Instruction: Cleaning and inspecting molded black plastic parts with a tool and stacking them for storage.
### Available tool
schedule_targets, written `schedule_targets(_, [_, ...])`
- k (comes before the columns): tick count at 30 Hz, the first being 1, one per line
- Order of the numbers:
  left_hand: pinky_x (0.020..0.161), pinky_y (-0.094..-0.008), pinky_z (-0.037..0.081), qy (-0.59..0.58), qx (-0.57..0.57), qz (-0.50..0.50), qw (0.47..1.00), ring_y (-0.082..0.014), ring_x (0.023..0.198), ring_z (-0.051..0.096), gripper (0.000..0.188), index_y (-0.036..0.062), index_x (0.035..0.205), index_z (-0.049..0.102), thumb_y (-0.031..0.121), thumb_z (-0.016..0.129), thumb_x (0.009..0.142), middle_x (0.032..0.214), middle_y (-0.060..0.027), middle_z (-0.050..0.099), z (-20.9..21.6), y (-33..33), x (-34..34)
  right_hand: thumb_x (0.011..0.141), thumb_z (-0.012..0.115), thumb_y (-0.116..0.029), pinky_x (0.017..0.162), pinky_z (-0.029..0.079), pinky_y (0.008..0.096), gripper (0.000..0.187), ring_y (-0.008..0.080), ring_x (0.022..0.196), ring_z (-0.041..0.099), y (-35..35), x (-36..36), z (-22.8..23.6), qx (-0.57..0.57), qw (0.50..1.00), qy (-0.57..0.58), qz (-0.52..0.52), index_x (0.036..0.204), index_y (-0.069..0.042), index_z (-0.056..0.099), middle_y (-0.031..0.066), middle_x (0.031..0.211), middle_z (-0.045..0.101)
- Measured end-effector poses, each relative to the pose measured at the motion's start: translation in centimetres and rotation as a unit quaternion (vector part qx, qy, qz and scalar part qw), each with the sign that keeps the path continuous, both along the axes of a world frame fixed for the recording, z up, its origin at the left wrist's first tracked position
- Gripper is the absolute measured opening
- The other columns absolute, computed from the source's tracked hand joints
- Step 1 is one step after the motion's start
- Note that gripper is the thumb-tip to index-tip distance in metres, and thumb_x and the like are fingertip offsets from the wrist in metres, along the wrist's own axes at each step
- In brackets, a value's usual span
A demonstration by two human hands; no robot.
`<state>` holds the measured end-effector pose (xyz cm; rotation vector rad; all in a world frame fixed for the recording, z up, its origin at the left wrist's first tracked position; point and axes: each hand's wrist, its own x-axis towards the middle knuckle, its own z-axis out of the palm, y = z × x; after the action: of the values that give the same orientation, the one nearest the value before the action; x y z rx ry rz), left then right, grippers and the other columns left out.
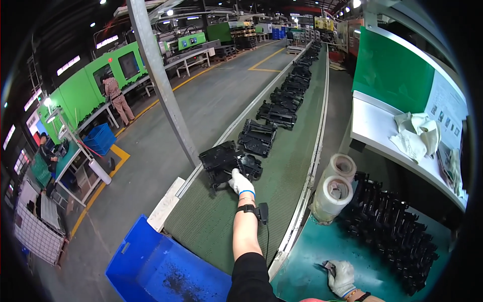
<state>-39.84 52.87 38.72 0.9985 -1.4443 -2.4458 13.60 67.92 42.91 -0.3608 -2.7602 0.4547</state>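
At the frame's centre, gloved left hand (pixel 241 182) gripping a black moulded part (pixel 218 159) by its edge, at lower right, gloved right hand (pixel 341 278) closed around a small dark object (pixel 329 267), green conveyor belt (pixel 289 168) beneath the part, similar parts (pixel 278 114) lined toward the top.

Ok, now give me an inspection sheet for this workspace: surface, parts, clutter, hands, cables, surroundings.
Surface: green belt, with a teal table on its right.
Parts: black parts lined along the belt; a packed row of parts on the table.
Clutter: two rolls by the belt; cloth on a white shelf; dark specks in the blue bin.
Hands: left hand, gloved, at the nearest part, grip unclear; right hand, gloved, holding a small dark object.
Cables: one cable at the left wrist.
Surroundings: grey post; person beside a green machine.
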Motion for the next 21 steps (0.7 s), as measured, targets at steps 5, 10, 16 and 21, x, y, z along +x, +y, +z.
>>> schedule_targets(5, [0.068,-0.0404,0.058,0.055,0.074,0.027,0.995,-0.029,0.085,0.069,0.052,-0.0059,0.114,0.065,0.039,0.066,0.088,0.104,-0.0189,0.07,3.7,-5.4,4.4,0.078,0.07,-0.014,0.075,0.05,0.0498,0.032,0.0391,0.084,0.062,0.6,0.2,-0.3,0.006,1.0,-0.009,0.005,0.11,-0.014,0.07,0.0153,0.088,0.066])
schedule_targets(10, [0.07,-0.0382,0.057,0.093,-0.005,-0.006,0.996,-0.0269,0.085,0.069,0.046,-0.0038,0.109,0.067,0.037,0.068,0.09,0.097,-0.0145,0.071,4.2,-12.4,9.2,0.078,0.07,-0.015,0.077,0.05,0.0498,0.031,0.0389,0.087,0.062,0.4,0.5,-0.1,-0.007,1.0,-0.014,0.001,0.11,-0.014,0.07,0.0152,0.089,0.065])
schedule_targets(16, [0.085,-0.0422,0.057,0.186,-0.091,-0.176,0.962,-0.0244,0.104,0.063,0.048,-0.0006,0.125,0.061,0.022,0.075,0.085,0.113,-0.0114,0.067,7.8,-17.5,25.9,0.078,0.071,-0.013,0.077,0.052,0.0497,0.031,0.0408,0.085,0.062,1.4,0.3,-0.4,-0.026,0.998,0.041,0.03,0.109,-0.011,0.069,0.0167,0.088,0.065])
schedule_targets(21, [0.087,-0.0359,0.056,0.193,-0.207,-0.403,0.87,-0.0215,0.099,0.065,0.051,-0.0031,0.125,0.062,0.005,0.063,0.074,0.113,-0.0118,0.068,10.6,-15.8,39.6,0.089,0.069,-0.013,0.075,0.053,0.0471,0.04,0.0303,0.086,0.067,1.8,2.2,-2.8,-0.25,0.966,0.06,0.038,0.129,-0.01,0.061,0.0111,0.099,0.067])
